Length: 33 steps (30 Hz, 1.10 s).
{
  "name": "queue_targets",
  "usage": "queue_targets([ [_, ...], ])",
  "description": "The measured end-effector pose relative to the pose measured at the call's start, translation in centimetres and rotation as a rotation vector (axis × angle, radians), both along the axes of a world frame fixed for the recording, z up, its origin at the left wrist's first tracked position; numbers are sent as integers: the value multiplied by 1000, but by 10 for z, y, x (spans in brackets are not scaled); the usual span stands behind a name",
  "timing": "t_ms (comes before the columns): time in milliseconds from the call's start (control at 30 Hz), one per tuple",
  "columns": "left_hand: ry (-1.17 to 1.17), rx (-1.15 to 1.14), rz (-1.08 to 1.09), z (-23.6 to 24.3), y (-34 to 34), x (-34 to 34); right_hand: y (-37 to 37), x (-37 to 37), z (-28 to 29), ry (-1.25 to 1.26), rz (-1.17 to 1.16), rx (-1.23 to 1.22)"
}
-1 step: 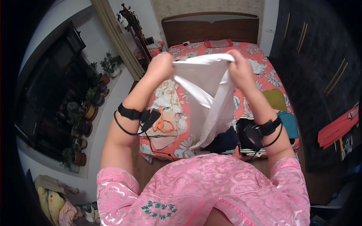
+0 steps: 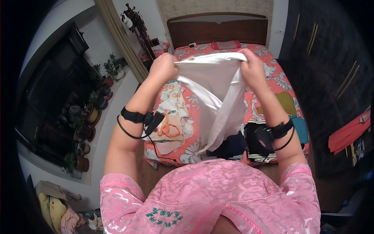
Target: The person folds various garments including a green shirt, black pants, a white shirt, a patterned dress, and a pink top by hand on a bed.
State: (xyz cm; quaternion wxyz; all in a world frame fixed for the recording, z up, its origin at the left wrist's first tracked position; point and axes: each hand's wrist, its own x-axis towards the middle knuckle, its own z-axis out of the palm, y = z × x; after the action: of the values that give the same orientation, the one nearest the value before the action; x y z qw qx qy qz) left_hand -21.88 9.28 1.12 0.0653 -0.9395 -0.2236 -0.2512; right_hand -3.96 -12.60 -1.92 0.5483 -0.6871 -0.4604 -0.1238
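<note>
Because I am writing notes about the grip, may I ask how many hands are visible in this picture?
2: the left hand grips the white garment at its upper left, and the right hand grips it at its upper right. Some fingers are hidden.

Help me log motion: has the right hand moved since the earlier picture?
Yes, the right hand has shifted slightly rightward, judged against the fixed wooden headboard.

Bearing, on a coral, grey-flowered bed (image 2: pixel 278 72), a red-and-grey rectangular pillow (image 2: pixel 226 45) near the dark-brown wooden headboard (image 2: pixel 216 32); carrying, well apart from the headboard, olive cloth (image 2: pixel 286 102), teal cloth (image 2: pixel 300 126), crumpled navy cloth (image 2: pixel 233 146).
</note>
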Motion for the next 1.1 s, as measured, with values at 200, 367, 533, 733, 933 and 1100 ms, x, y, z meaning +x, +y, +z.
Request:
queue_targets([
  [200, -428, -629, -166, -2, 40, -2, -7, 41, 15, -16, 248, -297],
  [367, -623, -936, -301, -9, 50, 6, -26, 62, 29, -228, 104, -397],
  [533, -305, -737, -376, 4, 32, 12, -28, 83, 37, -247, -234, -179],
  [733, 103, -147, -197, 26, 33, -2, -48, 72, 63, -189, -200, -256],
  [933, -97, -168, 104, 14, 71, -24, -72, 80, 77, -203, -164, -407],
  [1100, -201, -130, 189, 6, 66, -19, -82, 102, 81, -228, -286, -419],
])
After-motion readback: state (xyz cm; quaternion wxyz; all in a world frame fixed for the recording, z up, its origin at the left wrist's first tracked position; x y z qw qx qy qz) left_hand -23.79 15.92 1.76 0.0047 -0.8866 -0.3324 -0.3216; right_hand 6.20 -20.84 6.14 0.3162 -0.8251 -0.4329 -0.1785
